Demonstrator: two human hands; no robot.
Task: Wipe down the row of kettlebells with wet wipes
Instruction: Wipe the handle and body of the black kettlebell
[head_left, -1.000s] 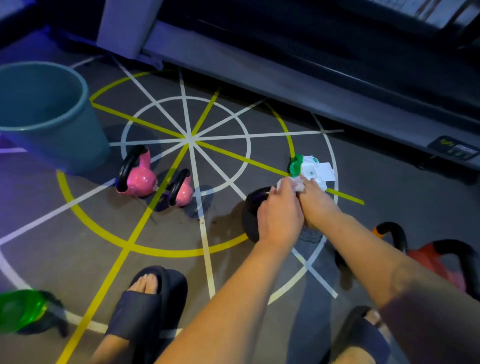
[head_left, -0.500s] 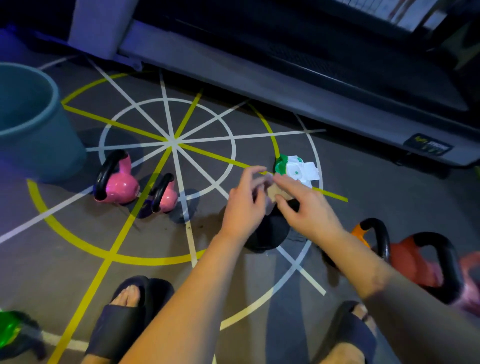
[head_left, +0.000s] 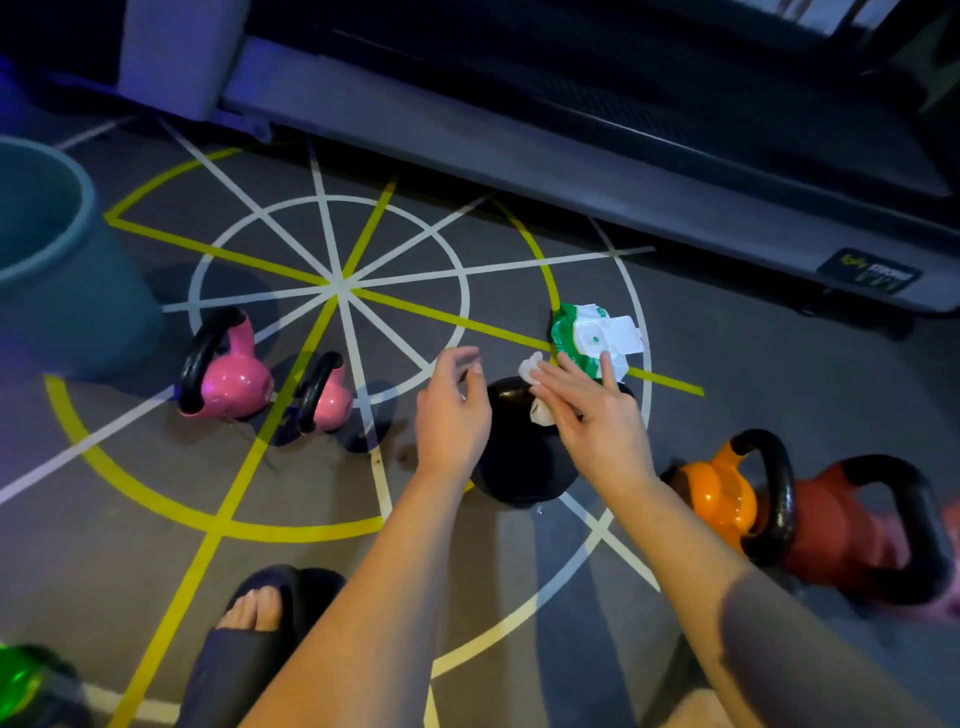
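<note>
A black kettlebell (head_left: 519, 457) stands on the floor in the middle of a row. My right hand (head_left: 592, 410) lies over its top with fingers stretched out, pressing a crumpled white wet wipe (head_left: 532, 368) against it. My left hand (head_left: 452, 410) hovers just left of the black kettlebell, fingers loosely curled and holding nothing. Left of it stand a large pink kettlebell (head_left: 228, 384) and a small pink kettlebell (head_left: 327, 400). To the right are an orange kettlebell (head_left: 722, 499) and a red kettlebell (head_left: 841, 525). A green and white wipes pack (head_left: 592, 338) lies open just behind.
A teal bucket (head_left: 52, 291) stands at far left. A treadmill base (head_left: 571, 156) runs along the back. A green kettlebell (head_left: 21, 680) shows at the bottom left corner. My slippered foot (head_left: 249, 623) is planted near the front on the marked floor.
Both hands worked the wipe together above the black kettlebell. My left hand has let go and drawn left; my right hand now spreads flat on the wipe.
</note>
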